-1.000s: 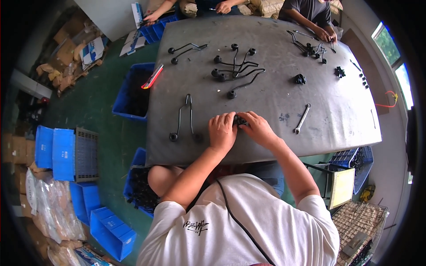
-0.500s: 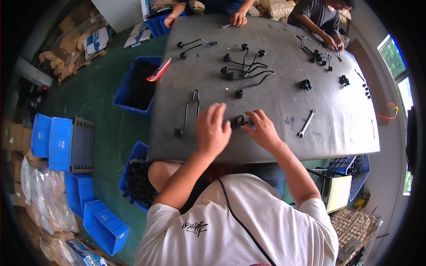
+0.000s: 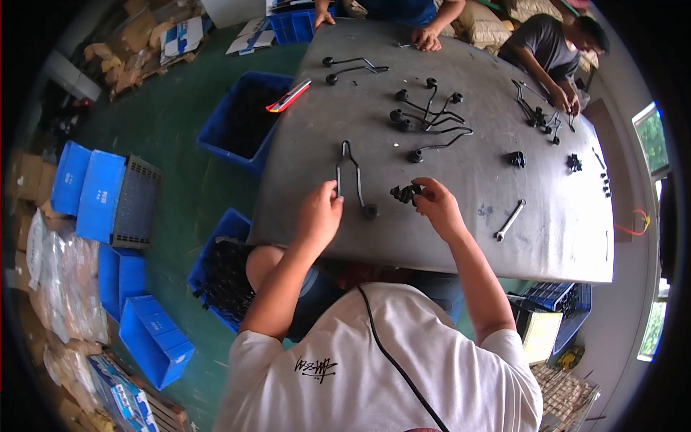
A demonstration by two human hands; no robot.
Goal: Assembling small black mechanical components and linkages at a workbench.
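Black part [image 3: 404,194] pinched by right hand [image 3: 439,207]; left hand [image 3: 320,216], grip unclear, partly covers rod [image 3: 358,180]

We wear a white T-shirt [image 3: 439,353] with loose, short sleeves [image 3: 259,349]. A black, script-like marking [image 3: 315,369] sits on its left side, and a thin black cord [image 3: 373,329] runs slantwise down the front. Our left hand [image 3: 319,216] and right hand [image 3: 440,210] are bare, like our forearms [image 3: 277,301].

Blue crates [image 3: 97,212] (several) sit on green flooring [image 3: 178,183] — cardboard [image 3: 134,42] beyond.
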